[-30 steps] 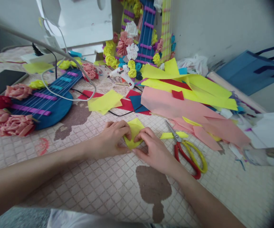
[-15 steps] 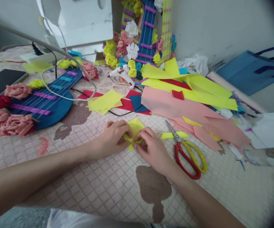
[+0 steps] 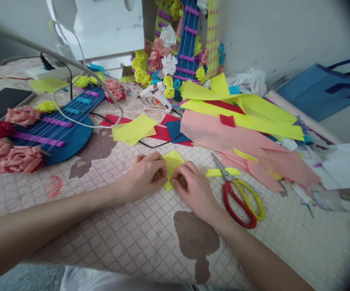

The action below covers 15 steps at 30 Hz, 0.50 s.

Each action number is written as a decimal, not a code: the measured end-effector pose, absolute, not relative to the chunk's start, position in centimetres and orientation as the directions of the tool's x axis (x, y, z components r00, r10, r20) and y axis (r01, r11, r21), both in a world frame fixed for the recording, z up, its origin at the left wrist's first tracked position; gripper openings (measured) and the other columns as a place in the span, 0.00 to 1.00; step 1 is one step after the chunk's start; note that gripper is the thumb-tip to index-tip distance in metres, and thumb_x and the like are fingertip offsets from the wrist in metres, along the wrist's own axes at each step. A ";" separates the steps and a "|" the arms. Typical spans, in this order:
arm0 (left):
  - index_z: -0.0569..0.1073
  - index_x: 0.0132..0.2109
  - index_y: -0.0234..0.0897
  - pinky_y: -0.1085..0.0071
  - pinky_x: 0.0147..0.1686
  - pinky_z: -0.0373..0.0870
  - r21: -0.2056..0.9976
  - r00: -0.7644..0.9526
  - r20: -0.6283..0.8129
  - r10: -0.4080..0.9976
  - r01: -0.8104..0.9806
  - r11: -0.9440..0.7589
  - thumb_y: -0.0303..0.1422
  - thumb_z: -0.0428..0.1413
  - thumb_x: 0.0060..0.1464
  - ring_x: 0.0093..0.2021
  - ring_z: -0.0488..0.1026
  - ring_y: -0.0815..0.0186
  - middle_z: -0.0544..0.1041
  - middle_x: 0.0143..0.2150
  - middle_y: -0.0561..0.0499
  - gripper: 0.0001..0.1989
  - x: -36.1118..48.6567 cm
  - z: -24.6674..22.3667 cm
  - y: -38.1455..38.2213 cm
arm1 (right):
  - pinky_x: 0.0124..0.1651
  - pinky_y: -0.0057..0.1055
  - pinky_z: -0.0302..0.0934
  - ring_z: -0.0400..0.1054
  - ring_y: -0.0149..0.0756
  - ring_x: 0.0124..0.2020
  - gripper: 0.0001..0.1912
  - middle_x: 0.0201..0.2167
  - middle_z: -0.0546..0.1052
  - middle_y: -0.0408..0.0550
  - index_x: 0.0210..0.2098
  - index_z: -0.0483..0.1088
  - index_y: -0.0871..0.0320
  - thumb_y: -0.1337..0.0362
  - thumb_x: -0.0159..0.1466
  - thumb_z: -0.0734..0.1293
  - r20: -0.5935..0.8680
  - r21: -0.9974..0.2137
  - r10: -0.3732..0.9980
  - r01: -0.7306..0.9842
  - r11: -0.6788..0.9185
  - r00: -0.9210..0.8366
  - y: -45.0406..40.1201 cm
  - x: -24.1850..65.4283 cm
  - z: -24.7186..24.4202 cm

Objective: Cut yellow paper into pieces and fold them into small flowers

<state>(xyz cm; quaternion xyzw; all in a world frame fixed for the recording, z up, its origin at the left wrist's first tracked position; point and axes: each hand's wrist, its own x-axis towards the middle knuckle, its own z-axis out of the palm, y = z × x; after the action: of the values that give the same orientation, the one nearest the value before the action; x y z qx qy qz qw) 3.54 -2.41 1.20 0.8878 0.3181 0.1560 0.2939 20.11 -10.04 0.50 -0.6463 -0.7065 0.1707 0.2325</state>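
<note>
A small yellow paper piece (image 3: 172, 165) is held just above the patterned tablecloth. My left hand (image 3: 146, 176) pinches its left edge, fingers curled, back of the hand up. On the other side, my right hand (image 3: 194, 188) has thumb and index finger closed on the right edge. The fingertips hide both side edges of the paper. Scissors (image 3: 228, 182) with one red and one yellow handle lie right of my right hand, over a narrow yellow strip (image 3: 214, 173).
Pink sheets (image 3: 223, 133) and yellow sheets (image 3: 266, 117) pile at the back right. A glue gun (image 3: 158, 96) lies behind. At left are a blue paper guitar (image 3: 71, 141) with flowers, a white cable and a dark phone (image 3: 5, 103).
The yellow paper between my hands looks flatter and less gathered at its lower edge. Both hands have shifted only slightly.
</note>
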 end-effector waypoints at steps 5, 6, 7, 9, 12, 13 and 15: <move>0.69 0.30 0.35 0.61 0.44 0.58 0.626 0.750 0.115 0.652 0.455 -0.634 0.24 0.53 0.49 0.38 0.68 0.66 0.69 0.36 0.51 0.03 3.5 1.0 -2.4 | 0.32 0.30 0.59 0.65 0.32 0.30 0.03 0.36 0.68 0.45 0.33 0.64 0.56 0.71 0.60 0.62 0.089 -0.560 0.994 0.823 0.096 -0.056 -10.1 20.2 0.7; 0.69 0.30 0.35 0.61 0.43 0.58 0.627 0.750 0.114 0.651 0.454 -0.633 0.24 0.53 0.48 0.38 0.68 0.65 0.69 0.36 0.51 0.03 3.5 0.9 -2.4 | 0.32 0.30 0.59 0.65 0.32 0.30 0.03 0.36 0.68 0.45 0.33 0.64 0.56 0.71 0.60 0.62 0.085 -0.566 0.995 0.819 0.095 -0.057 -10.1 20.2 0.7; 0.69 0.30 0.35 0.61 0.43 0.58 0.628 0.751 0.111 0.651 0.455 -0.631 0.24 0.53 0.48 0.38 0.68 0.65 0.69 0.36 0.51 0.03 3.5 0.9 -2.3 | 0.32 0.30 0.59 0.65 0.32 0.30 0.04 0.36 0.68 0.45 0.33 0.64 0.56 0.71 0.60 0.62 0.085 -0.568 0.995 0.817 0.097 -0.058 -10.1 20.2 0.7; 0.69 0.30 0.35 0.60 0.44 0.58 0.631 0.751 0.102 0.652 0.458 -0.626 0.24 0.53 0.48 0.38 0.68 0.65 0.69 0.36 0.51 0.03 3.6 1.0 -2.3 | 0.33 0.30 0.59 0.65 0.32 0.31 0.04 0.35 0.68 0.45 0.32 0.64 0.56 0.71 0.60 0.62 0.091 -0.567 0.994 0.817 0.102 -0.061 -10.1 20.3 0.7; 0.69 0.30 0.35 0.60 0.45 0.58 0.635 0.750 0.097 0.654 0.459 -0.621 0.25 0.53 0.49 0.37 0.68 0.66 0.69 0.35 0.51 0.02 3.6 1.1 -2.2 | 0.35 0.31 0.60 0.65 0.33 0.32 0.05 0.35 0.68 0.45 0.31 0.63 0.55 0.71 0.60 0.61 0.098 -0.556 0.993 0.824 0.109 -0.066 -10.1 20.3 0.6; 0.69 0.30 0.35 0.60 0.45 0.58 0.634 0.751 0.101 0.652 0.457 -0.624 0.25 0.53 0.49 0.37 0.68 0.66 0.69 0.35 0.51 0.02 3.6 1.1 -2.2 | 0.35 0.31 0.60 0.66 0.33 0.32 0.04 0.35 0.68 0.45 0.31 0.63 0.56 0.71 0.60 0.61 0.097 -0.550 0.993 0.828 0.109 -0.066 -10.1 20.3 0.5; 0.69 0.30 0.35 0.61 0.44 0.59 0.631 0.754 0.111 0.648 0.450 -0.632 0.26 0.52 0.51 0.37 0.68 0.66 0.70 0.35 0.51 0.03 3.5 1.1 -2.2 | 0.35 0.31 0.60 0.66 0.33 0.32 0.04 0.35 0.68 0.45 0.31 0.63 0.56 0.71 0.60 0.61 0.095 -0.539 0.993 0.835 0.108 -0.067 -10.0 20.2 0.5</move>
<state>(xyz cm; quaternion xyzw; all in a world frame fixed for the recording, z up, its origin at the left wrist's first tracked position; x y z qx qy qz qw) 3.55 -2.25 1.07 0.8879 0.3092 0.1662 0.2974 20.24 -10.02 0.45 -0.6445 -0.7091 0.1750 0.2260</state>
